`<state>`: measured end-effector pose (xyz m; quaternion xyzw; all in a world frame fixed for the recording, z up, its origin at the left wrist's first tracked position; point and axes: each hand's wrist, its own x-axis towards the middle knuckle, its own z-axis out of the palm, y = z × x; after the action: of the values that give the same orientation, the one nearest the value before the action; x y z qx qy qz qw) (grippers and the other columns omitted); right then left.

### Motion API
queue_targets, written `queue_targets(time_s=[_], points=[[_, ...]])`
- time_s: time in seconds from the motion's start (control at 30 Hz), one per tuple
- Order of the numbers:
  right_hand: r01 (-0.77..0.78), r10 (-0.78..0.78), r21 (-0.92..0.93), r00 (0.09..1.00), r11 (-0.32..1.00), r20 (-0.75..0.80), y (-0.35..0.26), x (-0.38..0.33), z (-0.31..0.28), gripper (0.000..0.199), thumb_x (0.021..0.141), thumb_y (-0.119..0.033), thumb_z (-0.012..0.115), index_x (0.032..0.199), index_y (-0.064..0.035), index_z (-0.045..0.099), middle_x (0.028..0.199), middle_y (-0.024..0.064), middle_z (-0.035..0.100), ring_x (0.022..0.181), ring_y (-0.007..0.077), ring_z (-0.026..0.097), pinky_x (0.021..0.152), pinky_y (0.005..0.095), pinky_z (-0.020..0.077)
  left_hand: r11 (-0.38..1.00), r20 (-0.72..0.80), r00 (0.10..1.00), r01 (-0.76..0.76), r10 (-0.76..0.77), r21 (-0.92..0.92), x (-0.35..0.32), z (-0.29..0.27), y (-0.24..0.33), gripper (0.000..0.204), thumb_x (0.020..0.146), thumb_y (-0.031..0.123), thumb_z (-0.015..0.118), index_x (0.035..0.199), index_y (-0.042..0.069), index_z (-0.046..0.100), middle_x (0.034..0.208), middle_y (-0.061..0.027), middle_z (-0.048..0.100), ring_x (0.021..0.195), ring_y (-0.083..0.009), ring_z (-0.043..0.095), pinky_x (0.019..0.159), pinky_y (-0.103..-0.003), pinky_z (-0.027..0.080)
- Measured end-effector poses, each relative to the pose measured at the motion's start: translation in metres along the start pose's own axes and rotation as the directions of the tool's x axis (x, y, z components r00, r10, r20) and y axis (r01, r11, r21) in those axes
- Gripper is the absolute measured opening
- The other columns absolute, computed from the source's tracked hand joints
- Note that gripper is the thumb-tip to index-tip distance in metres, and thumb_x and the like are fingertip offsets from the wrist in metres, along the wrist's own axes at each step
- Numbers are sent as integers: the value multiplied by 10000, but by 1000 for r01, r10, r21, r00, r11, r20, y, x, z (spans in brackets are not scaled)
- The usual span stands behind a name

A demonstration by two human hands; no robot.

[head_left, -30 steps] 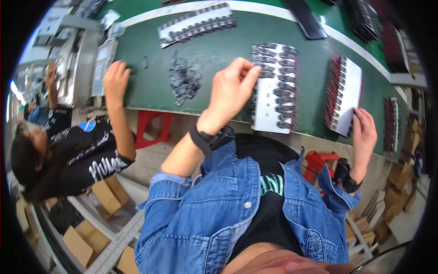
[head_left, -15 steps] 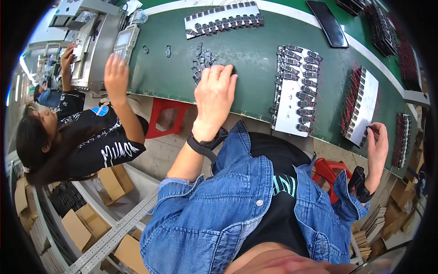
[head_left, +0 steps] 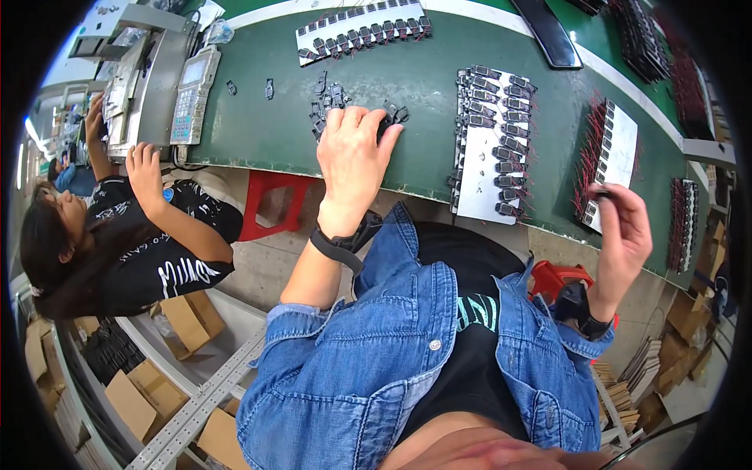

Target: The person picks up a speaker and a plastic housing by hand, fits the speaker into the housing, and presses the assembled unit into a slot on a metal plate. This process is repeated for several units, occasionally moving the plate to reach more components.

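Ok, green table [head_left: 427, 145]: L hand [head_left: 350, 153] over black pile [head_left: 330, 98], fingers half-curled, can't tell if gripping; R hand [head_left: 623, 223] pinches dark bit [head_left: 601, 194] nr white board [head_left: 622, 141]. Red stool [head_left: 257, 194] under edge, boxes [head_left: 139, 407] on L, w/ co-worker [head_left: 141, 243].

The back of the left hand [head_left: 352, 153] covers part of the pile of small black parts [head_left: 335, 95], so whether its fingertips grip one cannot be seen. The right hand [head_left: 627, 231] pinches a dark piece [head_left: 603, 193] too small and blurred to identify. The upper edge cuts off the black smartphone [head_left: 548, 33]. Beyond the co-worker [head_left: 129, 243], a person in blue [head_left: 80, 182] is partly hidden.
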<state>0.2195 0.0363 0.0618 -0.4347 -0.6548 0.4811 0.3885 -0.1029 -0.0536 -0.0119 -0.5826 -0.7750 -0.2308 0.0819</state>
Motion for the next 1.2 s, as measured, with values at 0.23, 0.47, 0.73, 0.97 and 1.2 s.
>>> queue_targets(time_s=[0.23, 0.47, 0.73, 0.97, 1.2], points=[[-44, 32, 97, 991, 994, 127, 3, -1, 29, 168, 974, 21, 564, 1134, 36, 612, 1046, 80, 673, 967, 135, 641, 901, 257, 491, 999, 52, 998, -34, 35, -26, -5, -1, -5, 148, 820, 123, 740, 949, 57, 710, 891, -68, 628, 897, -268, 591, 742, -369, 517], [-141, 111, 210, 983, 968, 147, 6, -4, 34, 125, 974, -4, 573, 1091, 20, 611, 1043, 74, 668, 989, 134, 629, 909, 264, 485, 996, 68, 994, -86, 88, -31, 2, -5, -9, 100, 864, 85, 686, 953, 40, 688, 882, -83, 645, 878, -281, 604, 757, -382, 524], [-237, 177, 154, 930, 959, 323, -2, 12, 64, 128, 963, -35, 604, 1085, 0, 615, 1060, 60, 662, 993, 99, 610, 887, 252, 489, 894, 127, 987, -32, 98, -447, 19, -20, 45, 109, 889, 73, 665, 985, 34, 700, 848, -100, 695, 761, -265, 662, 704, -353, 544], [-366, 277, 148, 865, 919, 418, 17, 13, 72, 149, 940, -47, 643, 1080, -1, 619, 1051, 39, 646, 944, 73, 611, 828, 224, 496, 312, 619, 785, 579, 36, -753, -2, -15, 76, 207, 910, 61, 666, 1108, 23, 714, 920, -73, 736, 797, -150, 701, 704, -280, 563], [-189, 153, 137, 959, 972, 238, 20, 9, 74, 137, 925, -35, 658, 1057, 3, 645, 967, 13, 656, 883, 71, 625, 794, 216, 500, 346, 555, 831, 510, 41, -788, -10, -7, 80, 265, 901, 29, 679, 1166, 28, 696, 939, -59, 732, 843, -100, 682, 806, -267, 567]])
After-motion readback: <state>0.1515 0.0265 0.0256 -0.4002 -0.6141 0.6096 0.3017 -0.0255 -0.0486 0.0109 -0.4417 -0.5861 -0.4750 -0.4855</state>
